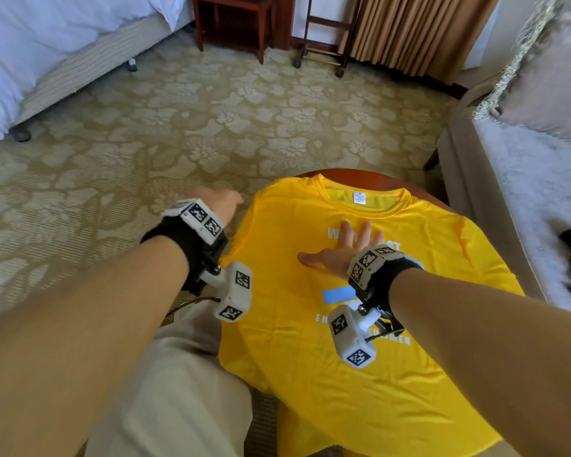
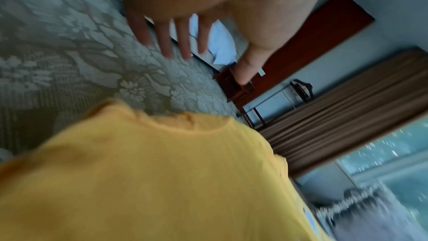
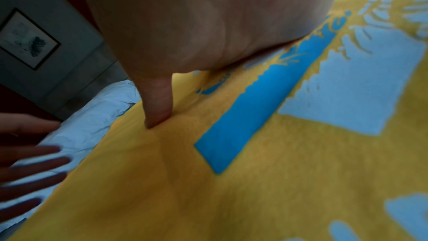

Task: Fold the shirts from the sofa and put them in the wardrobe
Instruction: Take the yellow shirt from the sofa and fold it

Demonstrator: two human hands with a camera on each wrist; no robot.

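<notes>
A yellow T-shirt (image 1: 310, 351) with white and blue print lies spread face up over a round wooden table (image 1: 360, 175), collar away from me. My right hand (image 1: 343, 250) rests flat on the chest print, fingers straight and spread; in the right wrist view its thumb (image 3: 157, 105) presses the yellow T-shirt (image 3: 162, 190). My left hand (image 1: 220, 201) hovers in the air off the shirt's left shoulder, holding nothing. The left wrist view shows that left hand (image 2: 185, 43) with fingers spread above the carpet, and the yellow T-shirt (image 2: 139, 180) below it.
A sofa (image 1: 515, 206) with a grey throw stands to the right. A bed (image 1: 40, 54) with white bedding is at far left, a dark wood chair (image 1: 234, 14) and a curtain (image 1: 419, 31) at the back. Patterned carpet (image 1: 178, 133) fills the floor. My trouser leg (image 1: 178, 390) is at the bottom.
</notes>
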